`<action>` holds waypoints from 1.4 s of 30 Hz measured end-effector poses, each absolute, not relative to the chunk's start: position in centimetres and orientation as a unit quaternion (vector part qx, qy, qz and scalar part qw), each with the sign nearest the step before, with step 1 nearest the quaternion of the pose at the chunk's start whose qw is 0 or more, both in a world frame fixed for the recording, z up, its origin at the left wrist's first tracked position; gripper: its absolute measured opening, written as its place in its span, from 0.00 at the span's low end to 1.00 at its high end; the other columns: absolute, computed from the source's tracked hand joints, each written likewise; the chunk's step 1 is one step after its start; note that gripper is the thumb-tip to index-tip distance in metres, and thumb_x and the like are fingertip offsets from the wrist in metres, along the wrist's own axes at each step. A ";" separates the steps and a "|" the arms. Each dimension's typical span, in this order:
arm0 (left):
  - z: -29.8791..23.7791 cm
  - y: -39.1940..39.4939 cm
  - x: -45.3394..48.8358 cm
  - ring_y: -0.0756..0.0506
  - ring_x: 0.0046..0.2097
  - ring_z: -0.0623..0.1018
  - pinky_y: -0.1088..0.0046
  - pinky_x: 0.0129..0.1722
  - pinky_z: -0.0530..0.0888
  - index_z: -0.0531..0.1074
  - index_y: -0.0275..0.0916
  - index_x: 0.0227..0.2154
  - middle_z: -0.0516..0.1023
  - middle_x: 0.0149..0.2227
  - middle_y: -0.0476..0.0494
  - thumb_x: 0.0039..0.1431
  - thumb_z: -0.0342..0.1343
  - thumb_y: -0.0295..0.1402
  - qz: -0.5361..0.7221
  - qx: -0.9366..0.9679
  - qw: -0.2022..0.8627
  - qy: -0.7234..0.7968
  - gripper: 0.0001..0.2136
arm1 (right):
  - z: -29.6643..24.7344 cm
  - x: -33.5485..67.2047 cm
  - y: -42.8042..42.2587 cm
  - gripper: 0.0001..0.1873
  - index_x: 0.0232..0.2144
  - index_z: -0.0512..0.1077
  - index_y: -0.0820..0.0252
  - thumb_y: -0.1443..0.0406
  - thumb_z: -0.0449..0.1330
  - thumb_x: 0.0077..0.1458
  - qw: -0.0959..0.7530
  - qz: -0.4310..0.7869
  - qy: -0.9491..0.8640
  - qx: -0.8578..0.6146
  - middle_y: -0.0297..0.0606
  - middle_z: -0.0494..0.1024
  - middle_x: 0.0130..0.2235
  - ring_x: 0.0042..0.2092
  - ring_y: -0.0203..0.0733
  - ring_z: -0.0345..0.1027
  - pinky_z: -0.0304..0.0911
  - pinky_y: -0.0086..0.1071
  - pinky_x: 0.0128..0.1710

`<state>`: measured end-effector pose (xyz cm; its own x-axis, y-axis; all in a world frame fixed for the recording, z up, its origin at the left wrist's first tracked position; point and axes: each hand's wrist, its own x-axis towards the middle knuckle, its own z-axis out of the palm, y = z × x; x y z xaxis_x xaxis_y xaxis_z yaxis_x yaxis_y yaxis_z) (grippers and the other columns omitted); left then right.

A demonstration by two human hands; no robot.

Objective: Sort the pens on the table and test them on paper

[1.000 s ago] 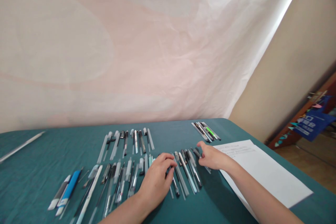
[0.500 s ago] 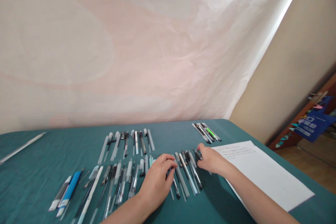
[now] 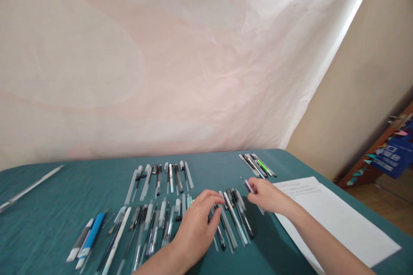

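Note:
My right hand [image 3: 267,195] pinches a slim dark and clear pen [image 3: 248,185] between thumb and fingers. The pen's pointed end sticks out up and to the left, and its clear lower end shows beneath the hand. My left hand [image 3: 200,221] is held low over the near row of pens, fingers loosely curved with a gap between thumb and forefinger. Part of the row is hidden under it. Between my hands lie several pens, among them a white and pale blue pen [image 3: 235,217] and a black-tipped clear pen [image 3: 247,219].
Behind, a second row of pens [image 3: 178,177] lies on the green tablecloth [image 3: 213,169]. Several pens with a bright green one [image 3: 263,166] are grouped at back right. White paper [image 3: 335,219] with writing lies right. Blue-and-white pens [image 3: 90,234] and a long white stick [image 3: 30,189] are left.
My right hand has lifted the pen slightly and tilted it clear of the row. My left hand has barely moved, and the view has shifted a little.

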<state>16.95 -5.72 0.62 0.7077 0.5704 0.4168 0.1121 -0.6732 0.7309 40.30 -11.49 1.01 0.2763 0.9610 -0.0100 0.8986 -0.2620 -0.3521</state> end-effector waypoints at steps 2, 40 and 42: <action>0.8 -5.9 17.0 0.46 0.43 0.70 0.70 0.45 0.66 0.70 0.41 0.37 0.71 0.39 0.44 0.55 0.46 0.27 0.325 0.845 0.375 0.200 0.10 | 2.3 39.1 -12.0 0.03 0.23 0.61 0.60 0.72 0.50 0.42 0.209 0.199 -0.602 -0.744 0.28 0.63 0.20 0.22 0.30 0.57 0.50 0.23 0.21; 3.3 -3.6 16.8 0.47 0.36 0.77 0.68 0.41 0.70 0.70 0.34 0.35 0.77 0.33 0.43 0.49 0.58 0.38 0.462 0.447 0.718 0.266 0.14 | 3.2 32.6 -13.4 0.09 0.34 0.70 0.62 0.63 0.55 0.51 0.258 0.496 -0.593 -0.580 0.27 0.62 0.21 0.20 0.28 0.58 0.61 0.22 0.19; 3.3 -3.6 16.8 0.47 0.36 0.77 0.68 0.41 0.71 0.69 0.34 0.35 0.77 0.33 0.42 0.49 0.57 0.38 0.462 0.448 0.717 0.266 0.13 | 3.2 32.7 -13.4 0.09 0.35 0.70 0.61 0.63 0.55 0.51 0.257 0.493 -0.594 -0.581 0.27 0.62 0.21 0.20 0.27 0.58 0.60 0.21 0.18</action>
